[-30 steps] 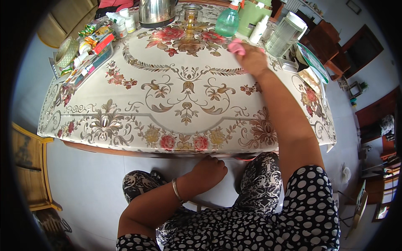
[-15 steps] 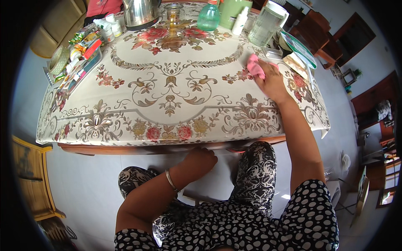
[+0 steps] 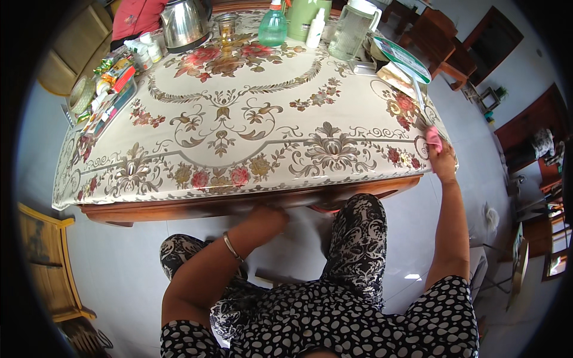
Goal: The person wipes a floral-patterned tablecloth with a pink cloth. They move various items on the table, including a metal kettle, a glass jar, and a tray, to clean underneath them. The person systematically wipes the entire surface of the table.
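My right hand point(image 3: 442, 160) grips a crumpled pink cloth point(image 3: 434, 138) at the right edge of the table. The cloth lies against the flowered tablecloth point(image 3: 197, 110), which is cream with red, gold and grey patterns. My left hand point(image 3: 268, 221), slightly blurred, is curled into a loose fist in front of the table's near wooden edge, above my knees. Nothing shows in it. A silver bangle point(image 3: 233, 247) circles that wrist.
At the back stand a steel kettle point(image 3: 184, 27), a glass jar point(image 3: 227, 28), a green spray bottle point(image 3: 273, 27), a white bottle point(image 3: 316, 30) and a clear pitcher point(image 3: 352, 33). A hand fan point(image 3: 406, 58) lies at right, a filled tray point(image 3: 113, 98) at left. Someone's red garment point(image 3: 138, 17) shows far left.
My right hand has moved with the pink cloth toward me and rightward, from beside the fan to the table's right edge. My left fist has shifted slightly left. The view has turned a little.
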`<action>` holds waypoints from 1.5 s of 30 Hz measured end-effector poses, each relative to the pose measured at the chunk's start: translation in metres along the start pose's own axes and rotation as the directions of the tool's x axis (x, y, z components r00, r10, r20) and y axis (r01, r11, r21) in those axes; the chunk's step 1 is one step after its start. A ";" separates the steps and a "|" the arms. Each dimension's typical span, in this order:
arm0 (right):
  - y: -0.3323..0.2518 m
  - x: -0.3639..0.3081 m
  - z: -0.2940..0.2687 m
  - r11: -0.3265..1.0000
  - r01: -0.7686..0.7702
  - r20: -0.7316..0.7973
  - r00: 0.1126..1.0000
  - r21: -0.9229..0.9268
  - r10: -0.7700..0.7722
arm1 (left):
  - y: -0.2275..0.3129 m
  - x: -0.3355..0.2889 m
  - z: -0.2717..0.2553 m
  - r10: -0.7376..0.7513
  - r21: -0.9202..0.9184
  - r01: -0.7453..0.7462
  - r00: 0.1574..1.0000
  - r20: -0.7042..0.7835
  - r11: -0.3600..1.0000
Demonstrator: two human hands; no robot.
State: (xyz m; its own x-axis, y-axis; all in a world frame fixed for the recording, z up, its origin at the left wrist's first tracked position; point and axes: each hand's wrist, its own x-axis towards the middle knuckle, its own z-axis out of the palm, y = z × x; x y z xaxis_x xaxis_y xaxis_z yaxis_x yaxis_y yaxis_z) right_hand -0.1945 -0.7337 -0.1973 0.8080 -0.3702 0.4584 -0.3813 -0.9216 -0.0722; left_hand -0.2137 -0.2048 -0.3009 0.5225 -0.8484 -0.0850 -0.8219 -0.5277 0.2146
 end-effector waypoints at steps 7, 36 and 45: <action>0.013 0.021 0.015 0.979 -0.146 0.077 0.984 -0.146 0.158 | 0.010 -0.018 -0.021 -0.009 -0.069 0.004 0.998 -0.065 0.998; -0.667 -0.209 -0.055 0.040 0.766 -0.309 0.306 0.641 -0.900 | -0.014 -0.038 -0.013 -0.099 -0.824 -0.469 0.848 -0.521 0.319; -0.611 -0.167 -0.043 0.235 0.753 -0.182 0.425 0.615 -0.887 | -0.012 -0.031 -0.029 -0.073 -0.740 -0.406 0.851 -0.520 0.536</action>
State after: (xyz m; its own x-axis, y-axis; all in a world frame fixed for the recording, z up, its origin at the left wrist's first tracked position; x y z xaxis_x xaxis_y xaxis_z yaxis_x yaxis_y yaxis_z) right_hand -0.1153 -0.1037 -0.1919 0.5999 0.6808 0.4203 0.7950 -0.5664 -0.2171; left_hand -0.2134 -0.1705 -0.2723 0.6226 -0.6617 0.4177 -0.4847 0.0929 0.8697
